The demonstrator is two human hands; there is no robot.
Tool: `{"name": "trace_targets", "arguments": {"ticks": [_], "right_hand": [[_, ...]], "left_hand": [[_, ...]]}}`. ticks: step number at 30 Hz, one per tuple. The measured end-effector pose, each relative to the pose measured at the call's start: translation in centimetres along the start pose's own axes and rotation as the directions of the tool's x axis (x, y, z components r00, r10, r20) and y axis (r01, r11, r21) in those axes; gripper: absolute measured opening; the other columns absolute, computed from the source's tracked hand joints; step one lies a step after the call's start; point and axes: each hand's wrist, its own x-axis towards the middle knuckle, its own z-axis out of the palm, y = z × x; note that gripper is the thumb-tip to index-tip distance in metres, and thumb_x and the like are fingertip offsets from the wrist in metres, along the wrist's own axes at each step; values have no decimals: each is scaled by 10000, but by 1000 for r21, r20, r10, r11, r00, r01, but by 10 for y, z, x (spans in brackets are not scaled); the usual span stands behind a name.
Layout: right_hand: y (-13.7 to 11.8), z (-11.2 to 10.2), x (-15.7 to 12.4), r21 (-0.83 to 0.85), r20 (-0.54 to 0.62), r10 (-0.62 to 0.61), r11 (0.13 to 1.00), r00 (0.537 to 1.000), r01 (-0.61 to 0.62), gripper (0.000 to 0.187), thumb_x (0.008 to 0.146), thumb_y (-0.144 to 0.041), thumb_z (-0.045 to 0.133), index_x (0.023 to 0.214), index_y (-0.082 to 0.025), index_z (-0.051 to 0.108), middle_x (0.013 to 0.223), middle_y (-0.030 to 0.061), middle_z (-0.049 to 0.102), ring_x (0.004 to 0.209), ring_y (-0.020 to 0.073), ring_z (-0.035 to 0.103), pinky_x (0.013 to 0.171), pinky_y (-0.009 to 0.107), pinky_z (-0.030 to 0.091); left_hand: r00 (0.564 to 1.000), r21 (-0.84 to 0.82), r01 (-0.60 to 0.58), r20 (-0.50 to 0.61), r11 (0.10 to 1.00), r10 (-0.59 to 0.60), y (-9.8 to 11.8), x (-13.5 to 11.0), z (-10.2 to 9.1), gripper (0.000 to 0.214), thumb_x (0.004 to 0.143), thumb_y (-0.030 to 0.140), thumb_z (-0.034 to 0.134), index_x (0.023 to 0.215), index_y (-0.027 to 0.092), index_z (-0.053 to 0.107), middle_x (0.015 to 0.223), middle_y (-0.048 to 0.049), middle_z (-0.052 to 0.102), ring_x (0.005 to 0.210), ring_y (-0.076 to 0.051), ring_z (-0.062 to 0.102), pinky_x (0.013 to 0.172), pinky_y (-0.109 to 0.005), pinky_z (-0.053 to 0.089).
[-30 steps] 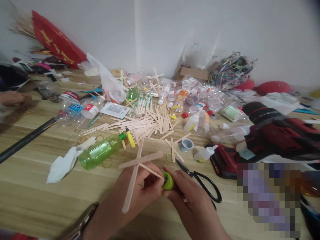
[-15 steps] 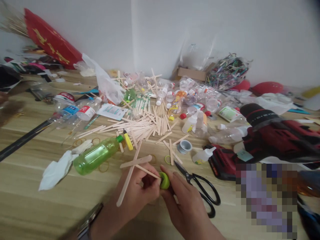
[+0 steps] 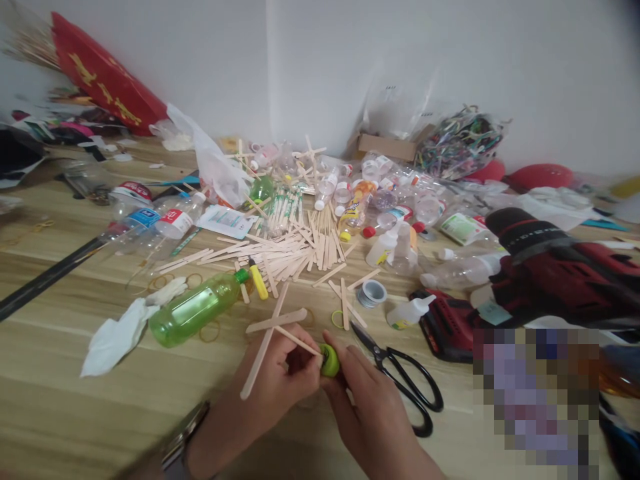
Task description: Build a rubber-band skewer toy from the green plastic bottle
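Observation:
My left hand (image 3: 285, 373) pinches a thin wooden stick (image 3: 299, 341) close to its right end. At the stick's other end sits a cross of flat wooden craft sticks (image 3: 274, 323), tilted above the wrist. My right hand (image 3: 367, 400) grips a small yellow-green bottle cap (image 3: 329, 361) between thumb and fingers. The stick's tip meets the cap's dark centre; I cannot tell whether it goes through. Right beside my right hand lie black-handled scissors (image 3: 395, 367). A green plastic bottle (image 3: 197, 310) rests on its side to the left, near a yellow tool (image 3: 258, 280).
Loose craft sticks (image 3: 285, 253) are heaped mid-table, with several clear plastic bottles (image 3: 380, 200) behind. A glue bottle (image 3: 410, 312) and a grey spool (image 3: 371, 293) lie right of centre. The red and black power drill (image 3: 560, 273) stands at the right. White gloves (image 3: 120, 333) lie left.
The view has shifted slightly. The stick cross has tilted a little and sits slightly further right. Both hands keep their hold on the stick and the cap.

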Motion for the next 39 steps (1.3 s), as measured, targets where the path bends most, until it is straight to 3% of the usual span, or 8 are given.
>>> {"name": "trace_targets", "arguments": {"ticks": [11, 17, 21, 26, 30, 39], "right_hand": [[0, -1, 8, -32, -62, -29, 999, 998, 27, 376, 998, -292, 368, 1174, -56, 603, 840, 146, 739, 703, 230, 744, 569, 295, 606], [7, -2, 2, 103, 51, 5, 995, 999, -11, 334, 954, -252, 503, 1256, -121, 558, 837, 83, 689, 712, 172, 705, 625, 231, 582], [6, -4, 4, 141, 74, 6, 990, 997, -17, 328, 935, -188, 506, 1254, -125, 547, 887, 91, 687, 753, 167, 698, 671, 236, 586], [1, -2, 9, 78, -10, -29, 997, 1000, 30, 292, 915, -122, 454, 1184, -113, 565, 932, 124, 714, 825, 190, 723, 709, 253, 595], [-2, -2, 8, -21, -84, -92, 996, 992, 90, 272, 966, -171, 399, 1195, -128, 541, 902, 120, 731, 763, 188, 733, 643, 241, 595], [-4, -6, 6, -154, -111, -166, 977, 980, 148, 311, 1024, -253, 298, 1225, -123, 497, 712, 69, 701, 536, 174, 683, 451, 247, 525]], "left_hand": [[1000, -41, -3, 13, 999, 3, -3, 3, -3, 83, 750, 213, 530, 691, 181, 579, 593, 38, 514, 537, -103, 495, 494, -190, 391], [1000, -31, -28, 12, 999, 29, -4, 3, -4, 86, 749, 204, 531, 677, 183, 574, 569, 42, 500, 516, -98, 472, 457, -183, 358], [999, -20, -37, 13, 999, 38, -5, 4, -5, 106, 753, 196, 524, 664, 181, 578, 575, 39, 514, 525, -95, 473, 487, -188, 376], [999, -12, -32, 5, 999, 32, -9, 3, -4, 86, 753, 194, 538, 690, 181, 595, 589, 38, 534, 533, -94, 475, 507, -190, 386], [999, -46, -19, 33, 999, 20, -9, 2, -1, 80, 751, 173, 548, 694, 181, 604, 608, 35, 554, 556, -96, 507, 526, -184, 399], [992, -131, 9, 124, 991, 7, 4, -1, -3, 130, 750, 172, 492, 622, 186, 505, 552, 58, 441, 514, -83, 415, 483, -191, 326]]}}
